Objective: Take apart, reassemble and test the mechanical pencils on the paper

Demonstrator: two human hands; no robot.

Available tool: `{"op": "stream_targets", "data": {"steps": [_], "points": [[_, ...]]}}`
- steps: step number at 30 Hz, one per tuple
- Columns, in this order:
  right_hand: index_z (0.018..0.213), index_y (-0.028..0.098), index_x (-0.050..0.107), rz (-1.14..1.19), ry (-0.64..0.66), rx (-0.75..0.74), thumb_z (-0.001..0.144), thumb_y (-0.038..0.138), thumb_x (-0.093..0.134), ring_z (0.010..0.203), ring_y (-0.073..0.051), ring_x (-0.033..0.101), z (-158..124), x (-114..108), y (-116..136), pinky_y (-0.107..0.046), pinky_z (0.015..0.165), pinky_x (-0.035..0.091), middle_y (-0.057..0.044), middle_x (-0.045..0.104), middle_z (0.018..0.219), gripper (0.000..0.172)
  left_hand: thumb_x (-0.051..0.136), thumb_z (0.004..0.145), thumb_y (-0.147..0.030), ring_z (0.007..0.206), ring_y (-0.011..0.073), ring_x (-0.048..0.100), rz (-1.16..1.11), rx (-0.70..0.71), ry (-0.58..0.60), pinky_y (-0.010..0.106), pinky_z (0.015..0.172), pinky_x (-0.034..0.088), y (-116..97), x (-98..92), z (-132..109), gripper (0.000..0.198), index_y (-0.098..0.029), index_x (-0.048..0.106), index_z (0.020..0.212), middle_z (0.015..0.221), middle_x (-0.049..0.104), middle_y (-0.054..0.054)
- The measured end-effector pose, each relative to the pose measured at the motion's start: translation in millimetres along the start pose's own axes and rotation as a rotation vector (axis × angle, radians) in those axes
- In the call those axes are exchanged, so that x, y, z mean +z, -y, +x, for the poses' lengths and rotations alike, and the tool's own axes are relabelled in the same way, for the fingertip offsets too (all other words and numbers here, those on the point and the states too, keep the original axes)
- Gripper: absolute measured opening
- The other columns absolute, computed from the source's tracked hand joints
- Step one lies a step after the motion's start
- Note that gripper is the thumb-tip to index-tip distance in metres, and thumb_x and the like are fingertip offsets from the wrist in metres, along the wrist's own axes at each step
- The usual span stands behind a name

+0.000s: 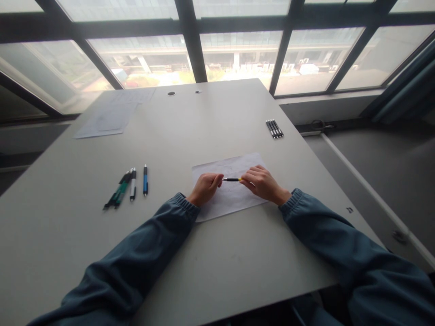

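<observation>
A pen [232,179] with a black grip and a bit of yellow spans the gap between my two hands, lying almost level. Its tip end is pinched in my left hand [206,186], fingers closed. My right hand [261,182] is closed round the yellow end, which its fingers partly cover. Beneath both hands lies a white sheet of paper [224,206] with faint marks on it. Left of the paper are a blue pen [145,180], a white pen [132,184] and several green and black pens [119,191] in a loose bunch.
Several black pens [274,128] lie side by side near the right edge of the white table [204,131]. More paper sheets [107,118] rest at the far left. Two cable holes [171,93] are at the back, before large windows. A small dark object [350,210] sits near the right edge.
</observation>
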State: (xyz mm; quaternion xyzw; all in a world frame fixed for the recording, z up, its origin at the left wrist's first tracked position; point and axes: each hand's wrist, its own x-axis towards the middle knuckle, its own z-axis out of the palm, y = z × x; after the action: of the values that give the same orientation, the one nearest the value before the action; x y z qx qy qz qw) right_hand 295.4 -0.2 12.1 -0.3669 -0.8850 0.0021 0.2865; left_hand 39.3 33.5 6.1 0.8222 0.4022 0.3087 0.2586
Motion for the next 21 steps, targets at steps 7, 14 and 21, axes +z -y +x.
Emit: {"op": "stream_targets", "data": {"steps": [7,14,21], "points": [[0.087,0.02,0.062,-0.004,0.009,-0.003,0.103,0.031,0.05,0.079,-0.02,0.056,-0.5,0.5,-0.9,-0.035,0.079,0.036,-0.005,0.066,0.078,0.024,0.043,0.101,-0.05,0.05,0.0101,0.047,0.009,0.021,-0.001,0.026,0.058,0.036,-0.6,1.3,0.8,0.059,-0.017,0.056,0.054,0.05,0.052,-0.002],[0.088,0.02,0.063,0.011,0.011,0.003,0.102,0.031,0.052,0.079,-0.02,0.057,-0.7,0.9,-1.2,-0.035,0.079,0.036,-0.005,0.067,0.079,0.022,0.047,0.1,-0.052,0.052,0.0104,0.048,0.019,0.055,-0.005,0.025,0.058,0.038,-1.9,0.3,0.9,0.056,-0.017,0.059,0.057,0.052,0.055,-0.002],[0.088,0.02,0.063,0.006,0.008,0.006,0.103,0.031,0.051,0.079,-0.02,0.057,-1.1,0.9,-2.3,-0.035,0.078,0.036,-0.005,0.067,0.08,0.022,0.056,0.097,-0.05,0.058,0.0115,0.053,0.003,0.08,-0.048,0.025,0.058,0.042,-3.8,-0.6,0.1,0.044,-0.018,0.067,0.069,0.063,0.065,0.0]]}}
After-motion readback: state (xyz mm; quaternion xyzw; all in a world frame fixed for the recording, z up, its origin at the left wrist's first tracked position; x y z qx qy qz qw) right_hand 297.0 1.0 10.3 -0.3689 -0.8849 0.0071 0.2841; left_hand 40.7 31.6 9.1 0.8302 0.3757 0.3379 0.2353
